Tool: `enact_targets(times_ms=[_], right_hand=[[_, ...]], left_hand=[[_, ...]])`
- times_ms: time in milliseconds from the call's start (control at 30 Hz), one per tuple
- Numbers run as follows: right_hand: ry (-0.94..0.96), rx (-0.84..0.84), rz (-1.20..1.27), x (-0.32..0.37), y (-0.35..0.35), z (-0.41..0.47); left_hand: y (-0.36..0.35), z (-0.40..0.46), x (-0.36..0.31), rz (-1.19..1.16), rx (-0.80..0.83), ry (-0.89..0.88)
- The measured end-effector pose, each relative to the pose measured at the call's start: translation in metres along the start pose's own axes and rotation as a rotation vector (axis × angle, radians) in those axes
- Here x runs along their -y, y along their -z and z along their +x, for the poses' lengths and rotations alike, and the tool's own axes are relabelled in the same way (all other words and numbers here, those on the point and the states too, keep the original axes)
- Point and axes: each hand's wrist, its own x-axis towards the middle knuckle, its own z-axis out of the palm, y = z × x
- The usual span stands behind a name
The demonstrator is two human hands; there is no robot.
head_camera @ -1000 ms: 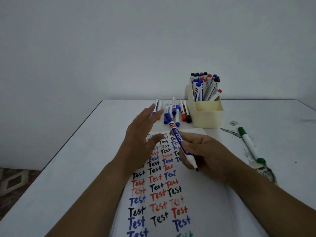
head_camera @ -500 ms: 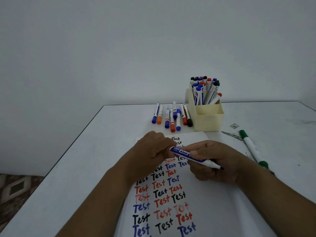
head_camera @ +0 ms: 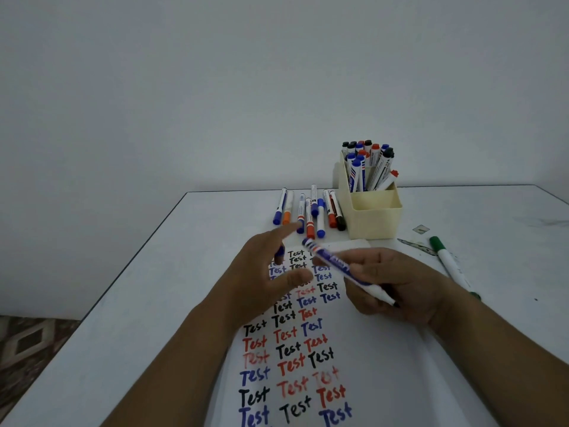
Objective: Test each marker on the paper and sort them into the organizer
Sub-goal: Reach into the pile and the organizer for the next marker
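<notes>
The right hand (head_camera: 397, 285) gripped a blue marker (head_camera: 341, 268) by its barrel above the paper (head_camera: 385, 365), bare tip toward the person. The left hand (head_camera: 264, 278) hovered beside it with fingers loosely spread; something blue near its fingertips may have been the cap, too blurred to tell. The marker looked light, stiff and smooth, best pinched mid-barrel for the cream organizer (head_camera: 372, 220)
</notes>
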Motion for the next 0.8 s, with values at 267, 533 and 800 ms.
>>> enact_targets(times_ms=[267, 533, 800], right_hand=[[0.308, -0.594, 0.118, 0.005, -0.018, 0.008], [0.358, -0.659, 0.062, 0.001, -0.033, 0.014], [0.302, -0.644, -0.088, -0.006, -0.039, 0.017]], left_hand=[[-0.01, 0.004, -0.008, -0.099, 0.036, 0.124], [-0.01, 0.004, -0.017, -0.102, 0.061, 0.131], [-0.013, 0.003, -0.019, -0.057, 0.049, 0.092]])
